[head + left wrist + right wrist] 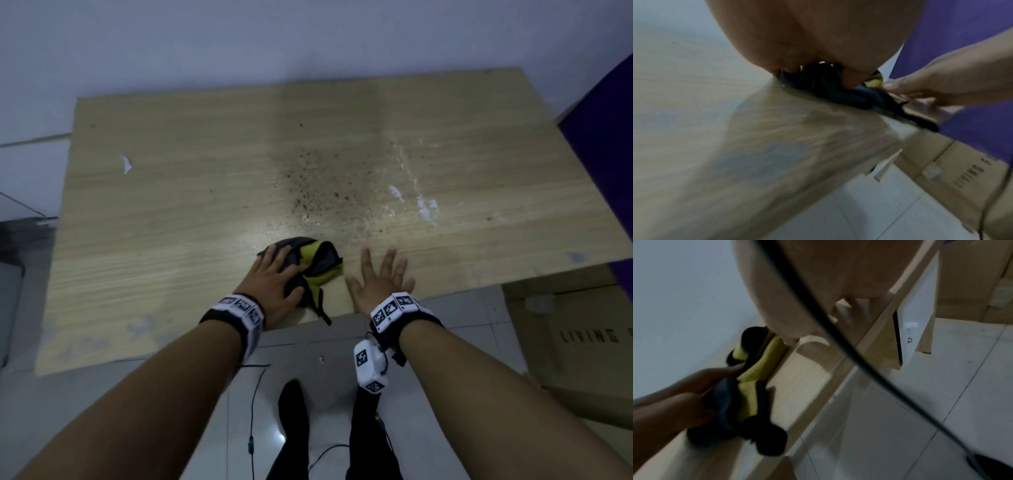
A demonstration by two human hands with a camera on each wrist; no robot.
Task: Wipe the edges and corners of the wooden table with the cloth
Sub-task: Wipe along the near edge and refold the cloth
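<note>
Head view: left hand (274,284) presses a bunched black-and-yellow cloth (313,265) at the table (171,205) near edge, its grip curled round the fabric. Right hand (380,279) lies flat just beside the cloth, fingers spread, grip slack w/ nothing in it. Dark specks (318,185) dot the wood farther back.

Left wrist view: palm bears on cloth (818,84) at the edge; cardboard box (953,178) below.

Right wrist view: yellow folds of cloth (754,374) under left fingers (715,374); black cable (838,340) crosses frame.
</note>
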